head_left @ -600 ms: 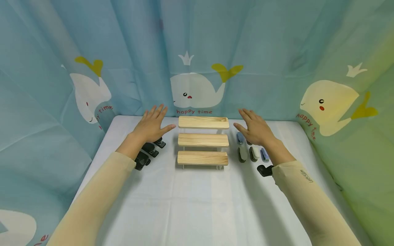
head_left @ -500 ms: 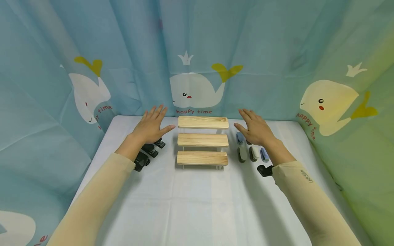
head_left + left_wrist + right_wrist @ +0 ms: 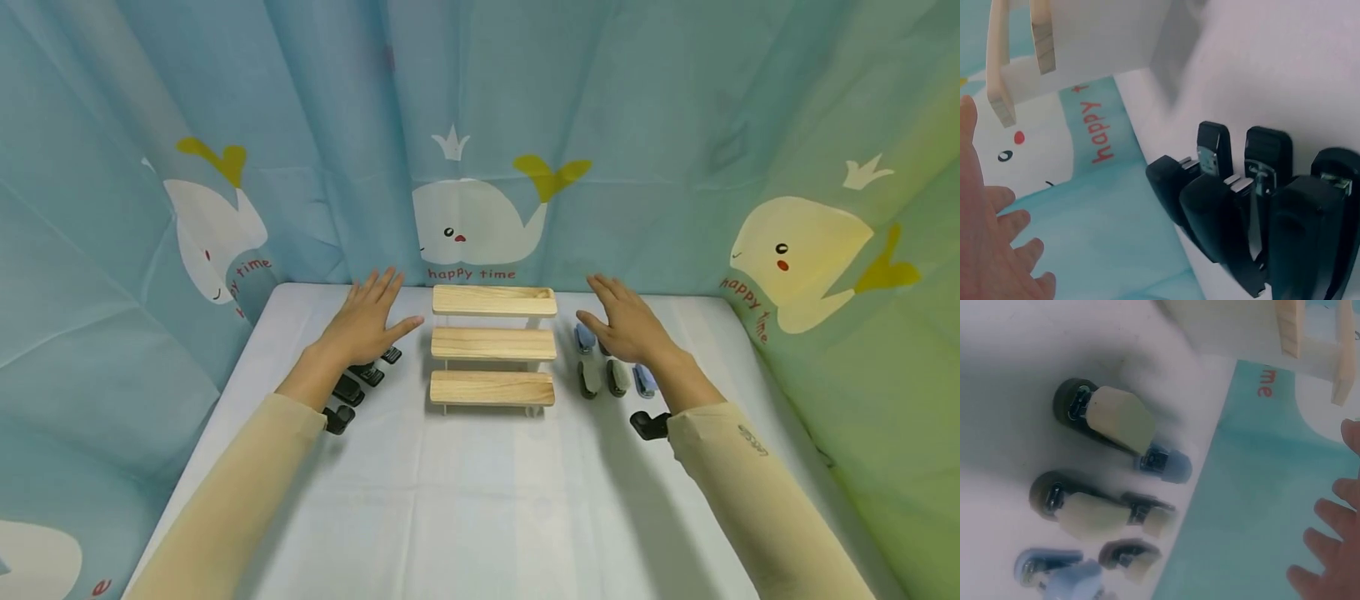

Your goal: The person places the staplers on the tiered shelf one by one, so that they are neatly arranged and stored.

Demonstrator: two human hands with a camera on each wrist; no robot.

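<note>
In the head view my left hand [image 3: 363, 325] is held out with fingers spread and nothing in its grasp. Several black staplers [image 3: 367, 372] lie beside and partly behind that forearm; the left wrist view shows these black staplers [image 3: 1307, 225] in a close cluster. My right hand [image 3: 628, 321], its fingers extended and also holding nothing, is above a group of small staplers. Among these are a grey-green stapler [image 3: 588, 377], a greyish stapler [image 3: 618, 377], and blue staplers [image 3: 585, 337]. Part of the group is hidden by the hand, though the right wrist view shows several staplers [image 3: 1119, 419].
Between the hands stands a three-tier stand with wooden shelves [image 3: 492, 343] and clear supports. A pale cloth [image 3: 480, 500] covers the table. Blue curtains [image 3: 480, 83] with whale prints hang behind and around it. A black object [image 3: 648, 425] sits by the right cuff.
Both hands have drawn slightly back toward the person, fingers still extended. The stand and the right-hand staplers stay in place.
</note>
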